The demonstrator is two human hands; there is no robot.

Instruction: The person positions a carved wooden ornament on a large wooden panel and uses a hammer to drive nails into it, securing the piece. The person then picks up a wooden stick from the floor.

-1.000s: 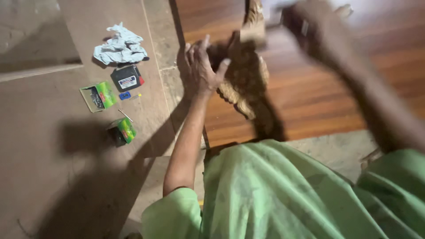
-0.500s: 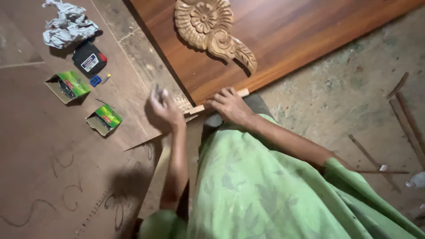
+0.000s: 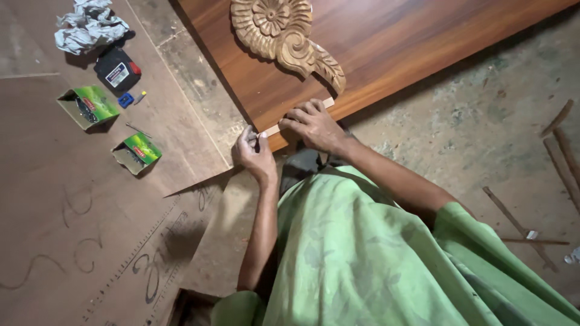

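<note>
Both hands are pinching a thin pale wood strip (image 3: pixel 299 116) right along the near edge of the big brown wood panel (image 3: pixel 386 42). Left hand (image 3: pixel 255 154) grips the strip's lower end between thumb and fingers; right hand (image 3: pixel 314 125) is pressed down over its middle. Half a second back the hands were only just landing on it, and a second back they were up in the air by the carved floral ornament (image 3: pixel 279 33). Now they've settled, so I'd say the strip is being lined up against that edge. Off to the left on the plywood sheet (image 3: pixel 72 229) sit two small green boxes (image 3: pixel 90 105), a black battery pack (image 3: pixel 118 68) and some crumpled paper (image 3: pixel 87 27).
</note>
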